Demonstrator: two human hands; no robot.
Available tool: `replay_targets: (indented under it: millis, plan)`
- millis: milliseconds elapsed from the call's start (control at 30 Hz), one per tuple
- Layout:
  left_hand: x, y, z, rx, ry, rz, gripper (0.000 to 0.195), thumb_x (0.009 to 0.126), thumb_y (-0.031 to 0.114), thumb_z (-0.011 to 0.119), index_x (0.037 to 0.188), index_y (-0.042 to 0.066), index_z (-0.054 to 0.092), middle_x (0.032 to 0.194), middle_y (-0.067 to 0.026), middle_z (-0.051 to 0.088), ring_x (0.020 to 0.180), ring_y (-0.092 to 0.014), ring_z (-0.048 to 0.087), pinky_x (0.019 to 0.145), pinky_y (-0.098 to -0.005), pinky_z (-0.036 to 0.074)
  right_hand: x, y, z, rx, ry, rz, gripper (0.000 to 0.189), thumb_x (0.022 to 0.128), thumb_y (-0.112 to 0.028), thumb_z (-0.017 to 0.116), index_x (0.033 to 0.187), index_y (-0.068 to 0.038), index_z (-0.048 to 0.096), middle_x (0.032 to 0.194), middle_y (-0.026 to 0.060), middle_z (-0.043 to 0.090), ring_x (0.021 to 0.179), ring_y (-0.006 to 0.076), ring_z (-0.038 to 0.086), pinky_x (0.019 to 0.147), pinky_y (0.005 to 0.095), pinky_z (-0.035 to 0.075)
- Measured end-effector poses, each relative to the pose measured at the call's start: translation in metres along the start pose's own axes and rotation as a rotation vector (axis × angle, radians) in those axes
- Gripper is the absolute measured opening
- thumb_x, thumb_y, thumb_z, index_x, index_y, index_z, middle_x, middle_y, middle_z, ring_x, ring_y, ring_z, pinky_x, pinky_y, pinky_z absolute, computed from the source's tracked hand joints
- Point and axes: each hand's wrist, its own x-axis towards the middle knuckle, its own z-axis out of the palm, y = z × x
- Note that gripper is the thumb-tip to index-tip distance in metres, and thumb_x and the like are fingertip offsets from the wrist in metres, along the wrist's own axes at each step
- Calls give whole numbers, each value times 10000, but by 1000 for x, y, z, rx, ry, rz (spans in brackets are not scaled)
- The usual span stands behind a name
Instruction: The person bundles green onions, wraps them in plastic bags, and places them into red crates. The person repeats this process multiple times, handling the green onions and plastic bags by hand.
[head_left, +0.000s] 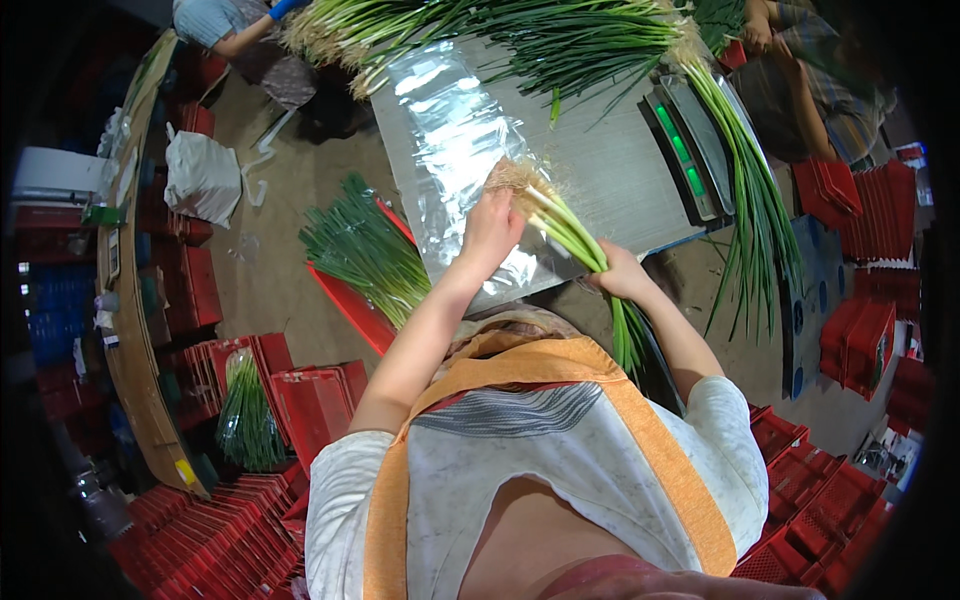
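Note:
My right hand (624, 271) is closed around the green stalks of a bunch of spring onions (564, 223), whose leaves hang down past the near table edge. The bunch's white ends and stringy roots point up and to the left. At those roots is my left hand (493, 229), its fingertips partly covered by them; whether they grip is unclear. Beneath the left hand, clear plastic bags (457, 124) lie flat on the grey table (600, 165). A digital scale (694, 150) with green lit displays stands at the right, with long spring onions (739, 157) lying across it.
Spring onions (577, 49) are heaped along the table's far side. A red crate (352, 307) with bagged spring onions leans at the near left. Two co-workers are at the far left (247, 45) and far right (817, 90). Red crates (217, 540) stand stacked around.

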Motion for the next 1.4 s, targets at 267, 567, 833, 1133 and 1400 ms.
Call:
replay_targets:
  millis: [267,567,833,1133,1400]
  plan:
    - [8,-1,-14,-174,194,-73,262,673,-3,526,907,12,643,1218,-82,543,714,-294,592,685,-366,473,18,5,5,74,-58,4,423,597,-154,687,972,-49,522,906,175,598,865,330,574,744,379,451]
    - [-3,-2,-9,726,40,428,384,690,49,530,1064,18,611,1288,-99,482,545,-159,519,577,-287,412,23,5,12,-139,-16,34,391,601,-179,677,935,-67,508,852,201,614,864,388,576,720,439,457]
    - [-1,0,22,810,-77,460,436,727,74,500,1149,-26,544,1325,-151,429,547,-157,540,579,-259,434,17,-20,8,-228,-7,8,334,627,-161,632,912,-34,514,848,222,613,851,403,577,734,461,458]
    - [-11,14,16,66,-52,724,409,737,143,630,1121,67,510,1010,-105,543,748,-234,575,672,-348,444,23,-8,-18,807,-394,109,495,627,31,641,1094,19,479,801,135,590,687,244,605,651,341,490]
    - [24,-10,18,85,233,78,341,774,262,654,1011,76,496,966,-39,549,885,-169,552,846,-371,289,20,-37,-56,1081,-478,52,494,638,-5,651,1099,29,477,758,124,583,606,206,597,576,316,495]
